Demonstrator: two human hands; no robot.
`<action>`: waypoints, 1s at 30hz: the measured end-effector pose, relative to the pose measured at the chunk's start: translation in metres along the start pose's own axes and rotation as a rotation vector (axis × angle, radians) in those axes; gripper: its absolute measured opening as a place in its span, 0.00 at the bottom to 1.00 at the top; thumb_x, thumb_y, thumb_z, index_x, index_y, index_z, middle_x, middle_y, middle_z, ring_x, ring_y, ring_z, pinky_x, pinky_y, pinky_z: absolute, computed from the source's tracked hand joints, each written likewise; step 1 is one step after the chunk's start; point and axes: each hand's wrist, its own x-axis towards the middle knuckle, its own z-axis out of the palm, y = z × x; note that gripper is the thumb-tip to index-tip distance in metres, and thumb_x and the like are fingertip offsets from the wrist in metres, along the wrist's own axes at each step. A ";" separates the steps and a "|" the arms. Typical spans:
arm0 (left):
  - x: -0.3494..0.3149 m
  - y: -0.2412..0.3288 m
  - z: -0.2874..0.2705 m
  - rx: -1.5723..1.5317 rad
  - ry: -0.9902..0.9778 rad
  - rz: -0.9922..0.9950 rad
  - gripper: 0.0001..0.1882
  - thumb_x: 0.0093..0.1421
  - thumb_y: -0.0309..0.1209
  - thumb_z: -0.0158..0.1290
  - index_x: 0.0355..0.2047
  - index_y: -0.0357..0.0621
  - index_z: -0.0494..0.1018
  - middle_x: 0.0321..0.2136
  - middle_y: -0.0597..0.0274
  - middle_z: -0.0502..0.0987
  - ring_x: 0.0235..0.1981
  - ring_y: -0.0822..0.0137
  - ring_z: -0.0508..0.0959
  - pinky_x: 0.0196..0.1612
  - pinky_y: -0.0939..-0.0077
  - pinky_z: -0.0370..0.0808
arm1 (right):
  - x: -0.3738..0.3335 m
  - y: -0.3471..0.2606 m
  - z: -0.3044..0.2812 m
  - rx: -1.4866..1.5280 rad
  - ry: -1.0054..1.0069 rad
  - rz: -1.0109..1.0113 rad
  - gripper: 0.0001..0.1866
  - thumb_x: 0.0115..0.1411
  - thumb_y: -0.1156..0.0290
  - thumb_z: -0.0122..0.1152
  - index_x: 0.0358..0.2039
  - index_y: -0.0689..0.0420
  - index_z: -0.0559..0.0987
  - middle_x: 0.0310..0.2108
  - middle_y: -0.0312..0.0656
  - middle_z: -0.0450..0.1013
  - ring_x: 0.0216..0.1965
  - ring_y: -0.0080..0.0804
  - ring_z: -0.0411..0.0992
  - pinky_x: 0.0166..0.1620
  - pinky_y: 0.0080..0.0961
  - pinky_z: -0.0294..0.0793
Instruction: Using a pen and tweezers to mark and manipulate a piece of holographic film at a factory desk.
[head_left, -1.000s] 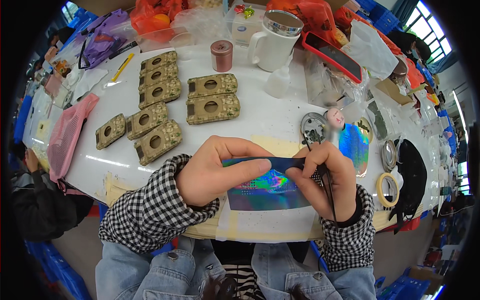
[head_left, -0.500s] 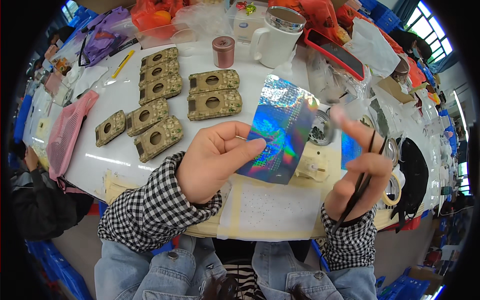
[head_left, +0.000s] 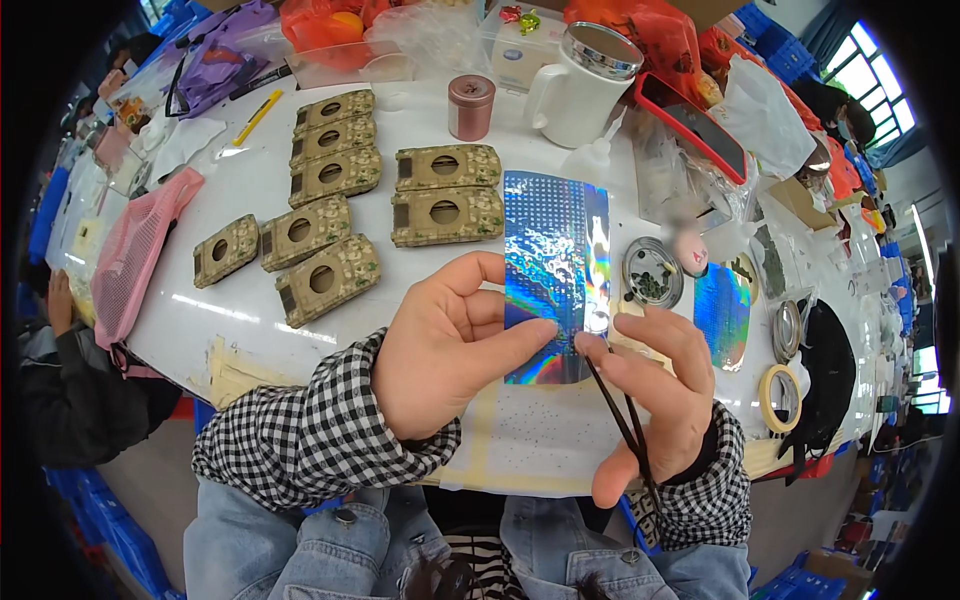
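My left hand (head_left: pixel 430 350) pinches a shiny blue holographic sheet (head_left: pixel 550 260) between thumb and fingers at its lower left, holding it upright and slightly curved above the table. Beside the sheet's lower right edge is my right hand (head_left: pixel 665 390), with black tweezers (head_left: pixel 628 430) held among its fingers. The tweezers' tips come up close to the sheet; whether they touch it I cannot tell. Beyond my left hand lie several camouflage-painted model tank hulls (head_left: pixel 447 216), each with a round hole on top. Below the sheet, a white dotted paper (head_left: pixel 540 440) is taped at the table edge.
A round tin (head_left: pixel 640 285) of small dark pieces and another holographic sheet (head_left: pixel 722 310) lie at right, near a tape roll (head_left: pixel 780 398). Farther back stand a white mug (head_left: pixel 580 95), a pink canister (head_left: pixel 470 108) and a red-cased phone (head_left: pixel 690 125). A pink mesh bag (head_left: pixel 140 255) hangs at left.
My right hand has moved left and down to the sheet, its tweezers now pointing up at the lower edge. The sheet has turned more upright in my left hand.
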 end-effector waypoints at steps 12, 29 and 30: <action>-0.003 0.001 0.003 0.039 -0.036 -0.011 0.25 0.57 0.15 0.53 0.54 0.36 0.60 0.43 0.55 0.78 0.45 0.70 0.78 0.49 0.77 0.75 | -0.008 0.004 0.013 0.215 0.150 0.074 0.21 0.44 0.80 0.73 0.40 0.63 0.78 0.35 0.48 0.78 0.38 0.42 0.78 0.40 0.31 0.78; -0.004 -0.003 0.004 0.010 -0.049 -0.001 0.24 0.58 0.16 0.53 0.53 0.34 0.58 0.41 0.51 0.78 0.42 0.68 0.79 0.47 0.76 0.77 | -0.009 -0.001 0.015 0.329 0.116 0.200 0.17 0.48 0.82 0.68 0.40 0.61 0.77 0.35 0.48 0.79 0.39 0.42 0.78 0.41 0.30 0.77; -0.004 -0.003 0.004 0.010 -0.043 -0.001 0.24 0.58 0.16 0.53 0.53 0.34 0.58 0.41 0.51 0.78 0.42 0.68 0.79 0.47 0.76 0.77 | -0.010 -0.001 0.015 0.328 0.116 0.202 0.17 0.48 0.82 0.68 0.40 0.61 0.77 0.35 0.48 0.79 0.38 0.41 0.79 0.41 0.30 0.77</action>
